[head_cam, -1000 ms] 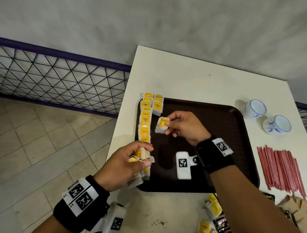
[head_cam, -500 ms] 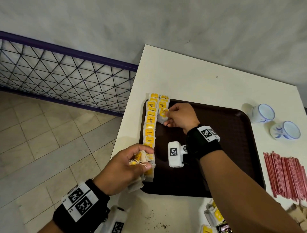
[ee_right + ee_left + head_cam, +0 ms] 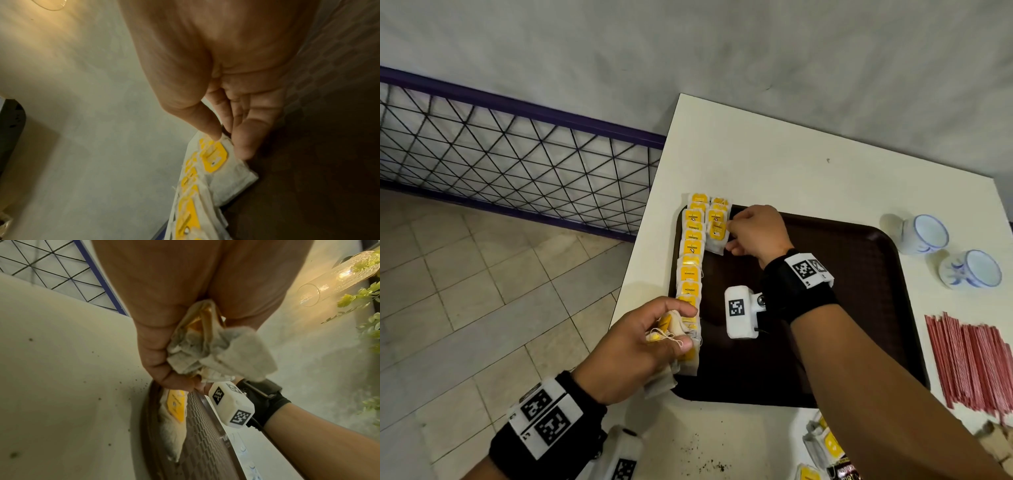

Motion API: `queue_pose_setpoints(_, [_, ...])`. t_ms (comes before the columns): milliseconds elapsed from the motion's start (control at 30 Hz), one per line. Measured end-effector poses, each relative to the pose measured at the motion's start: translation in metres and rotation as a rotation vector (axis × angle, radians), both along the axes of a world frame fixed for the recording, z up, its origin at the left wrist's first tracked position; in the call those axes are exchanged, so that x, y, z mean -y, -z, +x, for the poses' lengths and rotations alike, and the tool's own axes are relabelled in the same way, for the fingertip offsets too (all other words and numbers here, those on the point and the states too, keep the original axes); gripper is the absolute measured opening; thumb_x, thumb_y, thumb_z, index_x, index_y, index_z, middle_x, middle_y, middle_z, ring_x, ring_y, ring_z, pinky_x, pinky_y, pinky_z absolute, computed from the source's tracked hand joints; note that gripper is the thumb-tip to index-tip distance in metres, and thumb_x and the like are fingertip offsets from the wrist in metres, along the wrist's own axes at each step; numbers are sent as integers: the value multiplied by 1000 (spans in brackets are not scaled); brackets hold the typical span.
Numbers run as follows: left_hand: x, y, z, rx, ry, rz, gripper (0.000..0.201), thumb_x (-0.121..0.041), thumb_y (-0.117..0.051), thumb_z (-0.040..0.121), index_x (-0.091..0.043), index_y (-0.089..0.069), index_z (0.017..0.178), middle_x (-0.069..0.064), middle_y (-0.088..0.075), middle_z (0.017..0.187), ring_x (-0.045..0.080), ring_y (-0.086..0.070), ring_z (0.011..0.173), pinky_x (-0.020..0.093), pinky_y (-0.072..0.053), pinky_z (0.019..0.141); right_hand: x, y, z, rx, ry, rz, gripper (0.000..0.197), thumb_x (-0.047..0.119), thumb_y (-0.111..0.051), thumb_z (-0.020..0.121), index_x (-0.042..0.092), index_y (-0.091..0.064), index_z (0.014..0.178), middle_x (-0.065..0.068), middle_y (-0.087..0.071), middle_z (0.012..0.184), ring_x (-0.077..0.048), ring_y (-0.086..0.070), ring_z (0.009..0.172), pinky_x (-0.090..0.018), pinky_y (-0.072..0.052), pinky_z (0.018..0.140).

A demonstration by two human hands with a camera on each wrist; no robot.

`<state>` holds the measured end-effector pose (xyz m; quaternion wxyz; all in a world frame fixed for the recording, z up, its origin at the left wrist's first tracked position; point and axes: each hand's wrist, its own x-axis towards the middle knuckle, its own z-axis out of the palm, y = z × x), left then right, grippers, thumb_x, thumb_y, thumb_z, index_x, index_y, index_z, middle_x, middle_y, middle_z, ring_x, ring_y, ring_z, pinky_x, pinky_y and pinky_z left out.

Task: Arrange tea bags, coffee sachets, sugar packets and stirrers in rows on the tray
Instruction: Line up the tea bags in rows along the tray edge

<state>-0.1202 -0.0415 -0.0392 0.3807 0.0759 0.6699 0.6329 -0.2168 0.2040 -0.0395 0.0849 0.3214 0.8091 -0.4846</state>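
a dark brown tray (image 3: 825, 308) sits on a white table (image 3: 791, 164), seen from above. along the tray's nine o'clock edge runs a long row of tea bags (image 3: 691, 260) with yellow tags, each overlapping the next. just beside it, toward three o'clock, a second short row (image 3: 719, 214) begins at the tray's eleven o'clock corner. the right hand (image 3: 758, 233) reaches to that short row, thumb and fingertips pinching the top edge of the nearest tea bag (image 3: 716, 238), which lies flat on the tray at the row's six o'clock end. the left hand (image 3: 633, 346) hovers over the tray's seven o'clock corner, fingers curled tight round a bunch of spare tea bags (image 3: 218, 353) with loose strings. red stirrers (image 3: 976, 363) lie in a pile on the table at three o'clock of the tray. two white and blue cups (image 3: 945, 253) rest on their sides at two o'clock. more yellow-tagged packets (image 3: 825, 445) lie at the table's five o'clock edge.
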Motion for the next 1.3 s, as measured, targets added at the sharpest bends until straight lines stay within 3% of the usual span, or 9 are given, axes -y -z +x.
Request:
queue_pose_setpoints(133, [0, 0, 0, -9, 0, -7, 34, -8, -72, 89, -27, -68, 117, -6, -70, 115, 15, -68, 106, 27, -56, 84, 2, 3, -3, 28, 14, -49, 19, -5, -47, 89, -12, -64, 89, -24, -69, 70, -37, -71, 67, -53, -61, 76])
queue_pose_setpoints(200, [-1, -2, 0, -32, -1, -11, 34, -8, -73, 89, -25, -67, 118, -8, -69, 117, 13, -67, 108, 24, -55, 85, 2, 3, -4, 42, 24, -57, 23, -5, -46, 89, -17, -63, 100, -20, -67, 65, -32, -69, 61, -50, -62, 74])
queue_pose_setpoints(400, [-6, -5, -4, -84, -7, -27, 45, -5, -73, 88, -29, -60, 123, -9, -68, 118, 11, -66, 109, 26, -55, 92, -5, -16, 14, -64, -57, 171, 21, 14, -61, 89, -5, -67, 93, -25, -70, 87, -26, -68, 65, -44, -59, 63])
queue_pose_setpoints(500, [-11, -4, -6, -134, 4, -54, 52, -9, -74, 87, -33, -54, 128, -9, -68, 116, 11, -67, 105, 27, -54, 93, 10, -38, 42, -82, -146, -3, 13, 23, -69, 90, 10, -70, 90, -13, -73, 85, -16, -66, 61, -27, -48, 47])
queue_pose_setpoints(633, [-19, -3, -8, -214, 12, -72, 60, -24, -73, 82, -36, -46, 134, -6, -67, 116, 12, -67, 102, 27, -54, 91, 33, -54, 80, 61, -378, -182, 29, 39, -78, 83, 12, -72, 92, -8, -73, 79, -12, -65, 64, -22, -43, 47])
queue_pose_setpoints(867, [-31, -4, -7, -309, 38, -123, 66, -19, -77, 84, -34, -41, 138, -10, -66, 120, 9, -67, 102, 30, -54, 91, 40, -52, 98, -24, -423, -252, 16, 9, -82, 80, 4, -69, 89, -6, -65, 70, -4, -56, 53, -12, -41, 47])
queue_pose_setpoints(1000, [-31, -7, -8, -290, -3, -124, 56, -17, -76, 86, -35, -50, 131, -13, -68, 114, 5, -66, 101, 24, -53, 89, 35, -51, 98, -23, -325, -349, 6, 7, -77, 84, 6, -71, 86, -10, -64, 65, -13, -56, 55, -21, -38, 43])
queue_pose_setpoints(1167, [-26, -9, -10, -261, -79, -113, 42, -10, -75, 86, -31, -61, 120, -18, -71, 103, 1, -67, 97, 10, -48, 83, 27, -50, 97, -47, -226, -383, 11, 6, -76, 84, -2, -71, 91, -3, -65, 59, -9, -55, 50, -19, -37, 41])
queue_pose_setpoints(1300, [-24, -7, -12, -245, -152, -103, 31, -8, -76, 85, -23, -68, 111, -11, -73, 98, 2, -68, 90, 11, -49, 79, 28, -53, 98, -29, -190, -504, 9, 3, -76, 83, -2, -70, 88, -14, -69, 69, -17, -63, 57, -21, -43, 44])
